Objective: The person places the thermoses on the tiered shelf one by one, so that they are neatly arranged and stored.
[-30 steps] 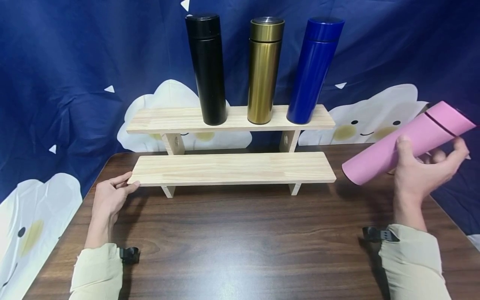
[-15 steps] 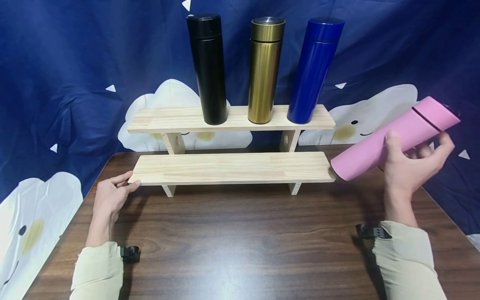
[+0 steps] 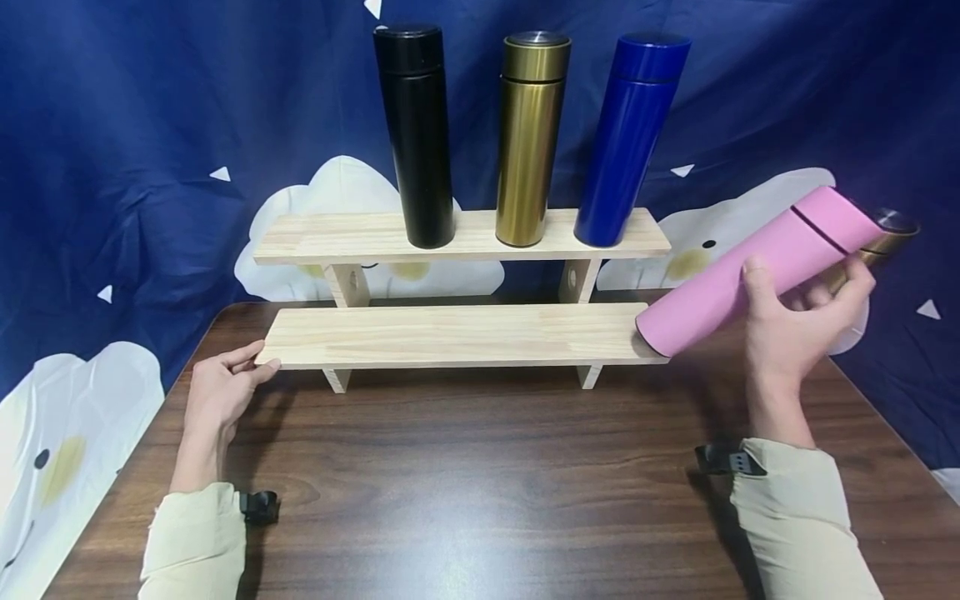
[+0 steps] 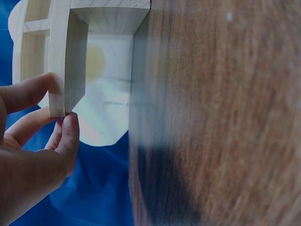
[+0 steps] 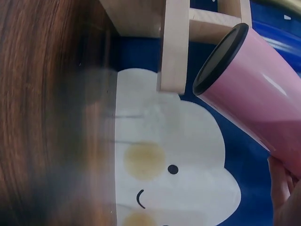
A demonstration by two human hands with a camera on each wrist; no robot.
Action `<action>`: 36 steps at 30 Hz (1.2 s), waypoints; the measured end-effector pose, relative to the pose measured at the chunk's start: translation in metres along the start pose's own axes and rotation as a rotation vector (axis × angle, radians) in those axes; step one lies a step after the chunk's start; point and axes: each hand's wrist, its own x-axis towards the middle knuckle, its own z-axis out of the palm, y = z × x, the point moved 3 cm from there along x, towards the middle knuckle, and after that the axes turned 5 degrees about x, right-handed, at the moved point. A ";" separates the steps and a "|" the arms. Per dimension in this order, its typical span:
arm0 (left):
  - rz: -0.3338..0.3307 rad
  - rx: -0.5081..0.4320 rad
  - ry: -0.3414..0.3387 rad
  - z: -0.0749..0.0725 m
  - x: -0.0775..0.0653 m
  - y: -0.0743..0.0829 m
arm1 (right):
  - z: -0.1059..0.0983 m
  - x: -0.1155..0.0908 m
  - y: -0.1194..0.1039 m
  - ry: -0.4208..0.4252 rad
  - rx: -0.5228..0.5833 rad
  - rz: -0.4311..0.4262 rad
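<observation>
right hand [image 3: 795, 333] gripped tilted pink flask [image 3: 757, 271], base at shelf's [image 3: 465, 336] 3 o'clock end; left hand [image 3: 217, 392] pinched its 9 o'clock corner.

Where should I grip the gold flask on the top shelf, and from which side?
Grip the gold flask round its smooth mid-body, below the cap seam, coming in from the front. It stands upright on the top shelf between the black flask and the leaning blue flask, so the side gaps look narrow, and the backdrop is behind. Keep the grip level.
</observation>
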 end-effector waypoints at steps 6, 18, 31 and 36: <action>0.003 -0.002 0.000 -0.001 -0.001 0.000 | 0.011 -0.007 0.000 -0.048 -0.011 -0.028; 0.003 0.003 0.005 0.000 0.001 -0.001 | 0.024 -0.022 0.004 -0.095 -0.091 -0.020; -0.001 0.006 -0.008 -0.001 0.000 -0.001 | 0.031 -0.030 0.014 -0.142 -0.092 -0.004; 0.004 -0.001 -0.001 -0.001 0.002 -0.001 | 0.040 -0.037 0.014 -0.169 -0.047 0.007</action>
